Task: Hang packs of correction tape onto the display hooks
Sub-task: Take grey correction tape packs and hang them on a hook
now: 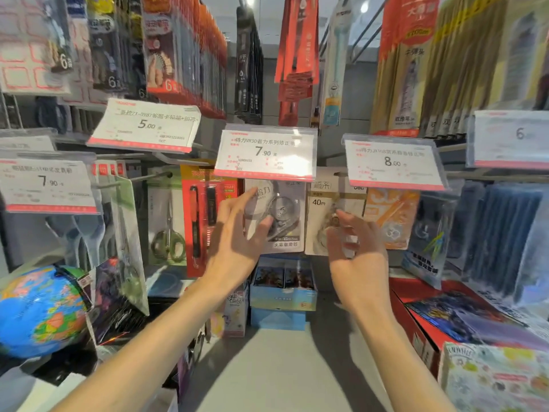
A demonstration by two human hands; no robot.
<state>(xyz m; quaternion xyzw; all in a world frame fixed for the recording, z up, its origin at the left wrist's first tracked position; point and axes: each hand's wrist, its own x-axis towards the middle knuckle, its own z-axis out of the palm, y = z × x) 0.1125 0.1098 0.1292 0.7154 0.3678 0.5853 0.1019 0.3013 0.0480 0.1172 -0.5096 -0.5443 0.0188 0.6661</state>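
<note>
A grey-white correction tape pack (282,215) hangs on a hook under the 7.90 price tag (267,153). My left hand (237,236) is spread open at the pack's left side, with the thumb and forefinger lying over its front. A beige correction tape pack marked 40m (322,203) hangs just to the right. My right hand (356,251) is in front of that pack's lower right part with loosely curled, blurred fingers. I see nothing held in it. The hooks themselves are hidden behind the price tags.
An 8.00 price tag (392,165) hangs over an orange pack (389,218). A red pen pack (205,218) and scissors (167,230) hang to the left. A globe (41,310) sits at lower left, blue boxes (282,292) below the packs, a red box (416,325) at right.
</note>
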